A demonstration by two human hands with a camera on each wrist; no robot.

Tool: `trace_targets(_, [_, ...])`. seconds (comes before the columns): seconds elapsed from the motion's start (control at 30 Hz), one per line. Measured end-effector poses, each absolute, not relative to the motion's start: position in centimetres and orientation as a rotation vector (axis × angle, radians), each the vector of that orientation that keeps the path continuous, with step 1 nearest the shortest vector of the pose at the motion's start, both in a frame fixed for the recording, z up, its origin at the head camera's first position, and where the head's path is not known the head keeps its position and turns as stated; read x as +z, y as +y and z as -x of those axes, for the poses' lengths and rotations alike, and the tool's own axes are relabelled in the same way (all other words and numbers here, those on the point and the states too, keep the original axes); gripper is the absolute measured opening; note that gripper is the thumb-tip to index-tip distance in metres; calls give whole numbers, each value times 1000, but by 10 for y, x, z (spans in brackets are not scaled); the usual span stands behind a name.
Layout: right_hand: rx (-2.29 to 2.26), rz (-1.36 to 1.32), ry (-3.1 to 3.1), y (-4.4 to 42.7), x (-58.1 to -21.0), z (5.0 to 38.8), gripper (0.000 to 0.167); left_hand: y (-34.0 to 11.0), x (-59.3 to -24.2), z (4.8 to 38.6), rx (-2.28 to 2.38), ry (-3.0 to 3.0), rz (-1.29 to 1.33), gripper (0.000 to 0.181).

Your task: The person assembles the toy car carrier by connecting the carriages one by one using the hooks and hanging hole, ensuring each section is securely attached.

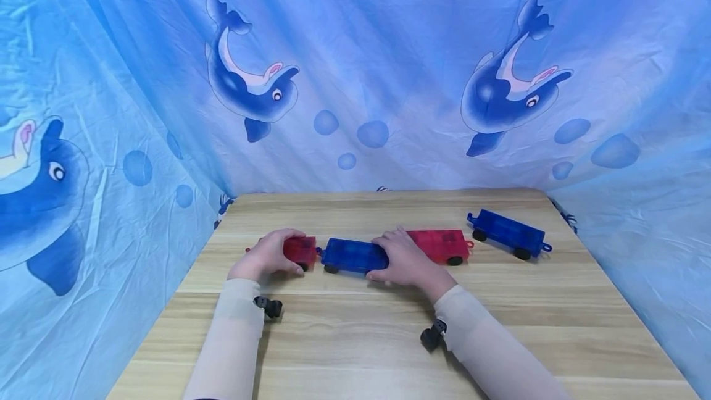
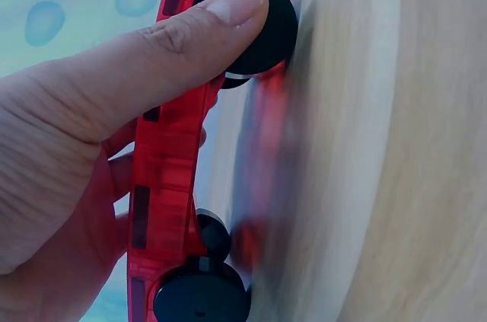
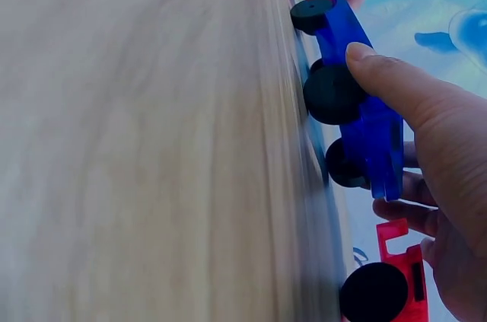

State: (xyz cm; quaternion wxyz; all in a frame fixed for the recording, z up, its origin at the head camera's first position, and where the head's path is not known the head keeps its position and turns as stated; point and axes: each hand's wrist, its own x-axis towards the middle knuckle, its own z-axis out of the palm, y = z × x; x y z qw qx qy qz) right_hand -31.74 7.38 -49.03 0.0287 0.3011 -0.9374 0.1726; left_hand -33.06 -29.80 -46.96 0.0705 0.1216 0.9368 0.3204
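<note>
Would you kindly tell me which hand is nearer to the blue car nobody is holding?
Right. The right hand holds the other blue car, left of the free blue car; the left hand, farther away, grips the leftmost red car.

On my table [image 1: 344, 344], toward its far edge, a row runs from left to right: the first wagon [image 1: 303, 247] near the left edge, my left hand [image 1: 268, 256] around it; the second wagon [image 1: 350, 256] just beside, my right hand [image 1: 404, 261] at its right end; then the third wagon [image 1: 441, 244]. The fourth wagon [image 1: 508, 232] lies furthest right, nearest the far right corner.
</note>
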Motion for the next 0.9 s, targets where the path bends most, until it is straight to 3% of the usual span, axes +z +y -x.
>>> trace_targets(0.9, [610,-918,-2899,63,-495,328,93,-315,-468,331,942,2818,-342,93])
